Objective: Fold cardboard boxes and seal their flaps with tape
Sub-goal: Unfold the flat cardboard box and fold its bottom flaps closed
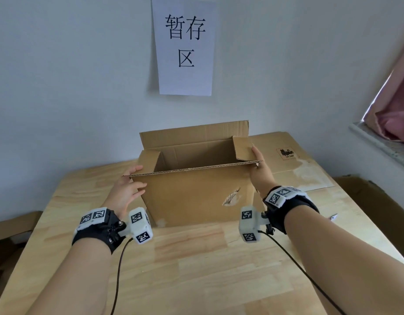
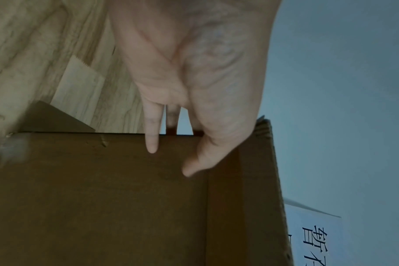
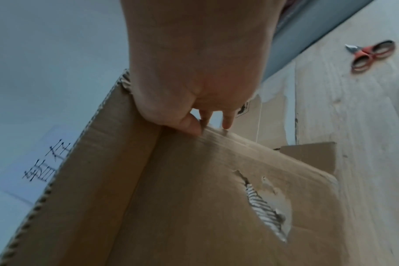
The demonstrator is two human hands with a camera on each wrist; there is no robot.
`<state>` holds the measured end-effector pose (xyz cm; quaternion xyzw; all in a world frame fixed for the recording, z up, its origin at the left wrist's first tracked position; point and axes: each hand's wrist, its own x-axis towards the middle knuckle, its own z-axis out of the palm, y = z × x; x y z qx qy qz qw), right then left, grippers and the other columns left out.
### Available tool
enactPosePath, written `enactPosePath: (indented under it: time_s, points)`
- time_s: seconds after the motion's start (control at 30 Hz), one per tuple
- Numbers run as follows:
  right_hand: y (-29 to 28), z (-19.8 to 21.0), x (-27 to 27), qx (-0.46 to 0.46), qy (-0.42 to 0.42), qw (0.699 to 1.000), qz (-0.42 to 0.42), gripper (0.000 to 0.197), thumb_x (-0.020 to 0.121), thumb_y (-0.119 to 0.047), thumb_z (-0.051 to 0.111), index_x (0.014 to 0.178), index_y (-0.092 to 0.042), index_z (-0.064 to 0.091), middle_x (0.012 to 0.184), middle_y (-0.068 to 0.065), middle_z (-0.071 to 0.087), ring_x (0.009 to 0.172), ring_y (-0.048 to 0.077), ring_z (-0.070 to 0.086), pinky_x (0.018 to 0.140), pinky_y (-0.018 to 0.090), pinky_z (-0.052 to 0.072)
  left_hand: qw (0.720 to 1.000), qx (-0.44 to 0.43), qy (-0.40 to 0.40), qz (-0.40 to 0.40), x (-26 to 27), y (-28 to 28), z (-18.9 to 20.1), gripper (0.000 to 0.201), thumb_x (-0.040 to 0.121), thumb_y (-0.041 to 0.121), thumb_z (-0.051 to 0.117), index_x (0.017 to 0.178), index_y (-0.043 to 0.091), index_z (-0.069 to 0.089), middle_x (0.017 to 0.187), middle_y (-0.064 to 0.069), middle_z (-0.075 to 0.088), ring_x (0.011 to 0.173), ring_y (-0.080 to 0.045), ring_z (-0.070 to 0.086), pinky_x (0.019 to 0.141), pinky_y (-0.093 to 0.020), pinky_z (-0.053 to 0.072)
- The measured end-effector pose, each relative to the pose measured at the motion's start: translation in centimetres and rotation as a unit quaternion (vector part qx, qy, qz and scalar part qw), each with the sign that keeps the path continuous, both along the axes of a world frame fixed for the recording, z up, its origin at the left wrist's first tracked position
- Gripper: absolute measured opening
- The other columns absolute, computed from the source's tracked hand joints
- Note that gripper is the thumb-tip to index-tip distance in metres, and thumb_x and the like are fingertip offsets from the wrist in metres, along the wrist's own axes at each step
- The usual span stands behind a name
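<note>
Left hand [image 1: 126, 189], fingers near-straight, straddles the near-left corner and right hand [image 1: 260, 171] pinches the near-right corner of the open-topped box [image 1: 191, 196], equally close, long axis hand to hand, top flaps unfolded just beyond the fingertips.

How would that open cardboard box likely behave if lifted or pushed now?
The cardboard box is probably light for its size: what shows of its inside is empty. Its walls may flex or skew, since the top flaps stand unsealed and a torn patch weakens the front. Pushed, it would likely slide on the smooth wooden table rather than tip.
</note>
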<state>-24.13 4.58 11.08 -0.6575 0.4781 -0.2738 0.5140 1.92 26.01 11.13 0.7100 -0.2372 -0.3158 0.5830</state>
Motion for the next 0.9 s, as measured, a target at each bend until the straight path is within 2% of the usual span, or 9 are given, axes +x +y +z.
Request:
enactPosePath:
  time_s: [0.07, 0.13, 0.2, 0.27, 0.4, 0.47, 0.6, 0.7, 0.9]
  points:
    - [0.0, 0.1, 0.2, 0.017, -0.031, 0.999, -0.025, 0.069, 0.091, 0.009, 0.024, 0.147, -0.030, 0.027, 0.141, 0.005, 0.044, 0.085, 0.013, 0.052, 0.063, 0.014, 0.042, 1.000, -0.009, 0.005, -0.012, -0.2, 0.4, 0.0, 0.041, 0.087, 0.003, 0.063, 0.119, 0.027, 0.058, 0.135, 0.002, 0.042, 0.123, -0.015, 0.047, 0.102, -0.040, 0.045]
    - [0.1, 0.1, 0.0, 0.034, -0.063, 0.996, -0.046, 0.068, 0.090, 0.010, 0.025, 0.146, -0.028, 0.032, 0.143, 0.006, 0.042, 0.103, 0.019, 0.052, 0.078, 0.021, 0.041, 1.000, -0.009, 0.020, -0.017, -0.7, 0.3, 0.2, 0.038, 0.084, 0.021, 0.068, 0.120, 0.027, 0.056, 0.140, 0.002, 0.039, 0.129, -0.015, 0.044, 0.102, -0.038, 0.044]
    - [0.0, -0.1, -0.3, 0.057, -0.092, 0.993, -0.055, 0.072, 0.085, 0.013, 0.024, 0.140, -0.029, 0.042, 0.141, 0.008, 0.043, 0.115, 0.031, 0.051, 0.082, 0.030, 0.044, 0.999, 0.036, 0.031, -0.005, -1.2, 0.1, 0.5, 0.058, 0.083, 0.045, 0.064, 0.132, 0.023, 0.043, 0.140, 0.009, 0.036, 0.126, -0.017, 0.049, 0.097, -0.030, 0.041]
    - [0.0, -0.6, -0.6, 0.087, -0.124, 0.987, -0.056, 0.071, 0.081, 0.014, 0.024, 0.129, -0.029, 0.053, 0.129, 0.007, 0.052, 0.108, 0.027, 0.051, 0.089, 0.035, 0.043, 0.996, 0.090, 0.026, 0.005, -1.1, -0.1, 0.4, 0.080, 0.086, 0.061, 0.049, 0.147, 0.018, 0.022, 0.139, 0.008, 0.035, 0.123, -0.018, 0.053, 0.091, -0.026, 0.037]
    - [0.1, -0.7, -0.7, 0.121, -0.184, 0.974, -0.059, 0.045, 0.086, 0.005, 0.039, 0.114, -0.020, 0.062, 0.091, -0.001, 0.058, 0.088, 0.019, 0.047, 0.075, 0.030, 0.038, 0.996, 0.088, 0.020, 0.004, -0.4, 0.1, -0.2, 0.099, 0.073, 0.081, 0.041, 0.151, 0.026, 0.015, 0.153, 0.010, 0.026, 0.102, -0.007, 0.061, 0.076, -0.024, 0.043]
    - [0.2, -0.6, -0.5, 0.126, -0.202, 0.970, -0.050, 0.034, 0.089, -0.004, 0.044, 0.109, -0.026, 0.062, 0.095, -0.003, 0.060, 0.088, 0.015, 0.049, 0.073, 0.027, 0.039, 0.997, 0.069, 0.031, 0.030, -0.5, 0.0, -0.1, 0.087, 0.079, 0.077, 0.039, 0.149, 0.029, 0.021, 0.155, 0.011, 0.022, 0.104, -0.010, 0.061, 0.081, -0.022, 0.046]
    - [0.4, -0.7, -0.2, 0.114, -0.187, 0.974, -0.060, 0.019, 0.093, -0.037, 0.052, 0.110, -0.034, 0.060, 0.120, -0.006, 0.057, 0.110, 0.013, 0.048, 0.098, 0.033, 0.038, 0.991, 0.069, -0.023, 0.113, -1.4, -1.0, 0.0, 0.063, 0.091, 0.062, 0.041, 0.142, 0.024, 0.041, 0.146, 0.007, 0.040, 0.113, -0.020, 0.057, 0.086, -0.026, 0.048]
    - [0.2, -1.1, -0.2, 0.030, -0.132, 0.985, -0.103, 0.028, 0.098, -0.033, 0.046, 0.112, -0.015, 0.062, 0.102, 0.000, 0.055, 0.095, 0.015, 0.048, 0.087, 0.030, 0.038, 0.975, 0.104, -0.124, 0.155, -1.6, -2.1, -0.4, 0.053, 0.094, 0.052, 0.043, 0.133, 0.017, 0.052, 0.135, -0.003, 0.054, 0.119, -0.023, 0.052, 0.100, -0.036, 0.041]
    - [-0.3, -1.6, -0.1, 0.000, -0.079, 0.991, -0.109, 0.039, 0.096, -0.030, 0.048, 0.136, -0.030, 0.046, 0.135, 0.002, 0.048, 0.120, 0.018, 0.049, 0.105, 0.041, 0.040, 0.976, 0.065, -0.118, 0.170, -1.5, -3.0, -0.9, 0.036, 0.094, 0.034, 0.053, 0.126, 0.022, 0.042, 0.134, 0.001, 0.051, 0.105, -0.013, 0.050, 0.087, -0.029, 0.037]
